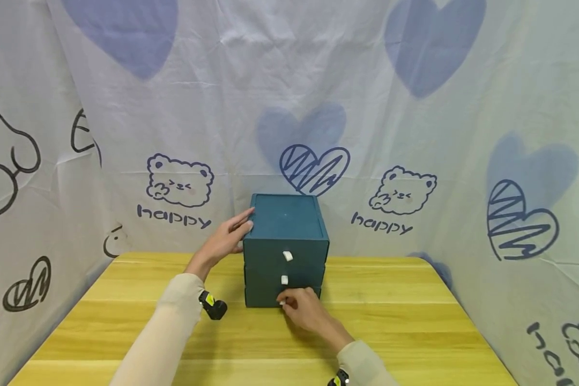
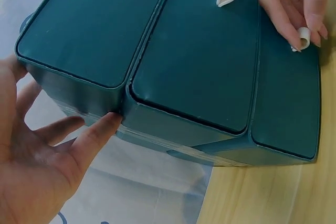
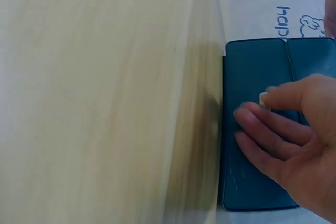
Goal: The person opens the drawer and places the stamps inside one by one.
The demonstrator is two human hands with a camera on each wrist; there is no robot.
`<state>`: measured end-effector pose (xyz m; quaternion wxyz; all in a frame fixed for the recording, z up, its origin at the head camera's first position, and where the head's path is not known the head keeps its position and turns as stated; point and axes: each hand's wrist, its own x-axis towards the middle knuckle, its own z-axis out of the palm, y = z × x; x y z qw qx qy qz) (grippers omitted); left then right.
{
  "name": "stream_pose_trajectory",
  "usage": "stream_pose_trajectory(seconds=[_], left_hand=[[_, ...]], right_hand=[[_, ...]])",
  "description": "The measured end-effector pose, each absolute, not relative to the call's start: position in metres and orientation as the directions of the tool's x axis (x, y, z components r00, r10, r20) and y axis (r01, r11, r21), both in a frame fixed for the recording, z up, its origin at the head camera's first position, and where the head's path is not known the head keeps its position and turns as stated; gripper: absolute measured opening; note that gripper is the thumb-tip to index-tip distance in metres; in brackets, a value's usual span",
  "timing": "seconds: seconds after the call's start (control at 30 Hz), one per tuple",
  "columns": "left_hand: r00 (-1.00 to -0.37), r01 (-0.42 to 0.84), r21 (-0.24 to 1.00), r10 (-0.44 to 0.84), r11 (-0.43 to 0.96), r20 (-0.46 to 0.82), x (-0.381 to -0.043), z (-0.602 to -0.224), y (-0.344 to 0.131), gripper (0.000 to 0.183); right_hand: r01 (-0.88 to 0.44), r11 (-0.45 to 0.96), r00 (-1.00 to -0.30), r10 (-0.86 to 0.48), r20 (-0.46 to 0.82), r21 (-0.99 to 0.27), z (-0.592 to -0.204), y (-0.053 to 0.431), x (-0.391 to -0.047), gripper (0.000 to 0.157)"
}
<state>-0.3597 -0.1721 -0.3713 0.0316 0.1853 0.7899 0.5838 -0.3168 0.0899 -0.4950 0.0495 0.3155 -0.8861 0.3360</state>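
Observation:
A dark teal drawer box (image 1: 286, 219) with three stacked drawers stands on the table. White loop pulls mark the drawer fronts, among them the top pull (image 1: 287, 256) and the middle pull (image 1: 284, 280). My left hand (image 1: 222, 238) rests against the box's left side, fingers extended; in the left wrist view its fingertips touch the side wall. Low at the front, my right hand (image 1: 305, 311) pinches the bottom drawer's white pull (image 2: 304, 36) between thumb and finger. The bottom drawer front (image 3: 257, 182) appears in the right wrist view, partly covered by that hand.
The box stands on a yellow wood-grain table (image 1: 391, 321), near its back edge. Behind it hangs a white cloth (image 1: 241, 134) with blue hearts and bear drawings, and more cloth encloses both sides.

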Motion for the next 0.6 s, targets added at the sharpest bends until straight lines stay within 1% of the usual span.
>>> stream_pose_trajectory(seconds=[0.17,0.3,0.37,0.43,0.6], left_hand=[[-0.937,0.267,0.931,0.294,0.250,0.189,-0.357,-0.375,-0.174,0.058],[-0.945,0.277,0.903,0.262,0.328,0.195,-0.352,-0.385,-0.186,0.059],[-0.945,0.298,0.867,0.254,0.400,0.207,-0.348,-0.392,-0.195,0.060],[-0.944,0.314,0.825,0.246,0.470,0.219,-0.344,-0.401,-0.203,0.059],[-0.943,0.333,0.715,0.234,0.615,0.238,-0.333,-0.421,-0.223,0.057]], right_hand=[[-0.581,0.514,-0.780,-0.573,0.251,-0.631,-0.486,0.108,-0.315,0.021],[-0.564,0.538,-0.788,-0.578,0.213,-0.626,-0.470,0.131,-0.315,0.018],[-0.546,0.567,-0.805,-0.557,0.201,-0.616,-0.461,0.145,-0.315,0.017],[-0.540,0.593,-0.820,-0.531,0.215,-0.597,-0.453,0.160,-0.314,0.017],[-0.484,0.705,-0.875,-0.388,0.289,-0.518,-0.446,0.193,-0.317,0.016]])
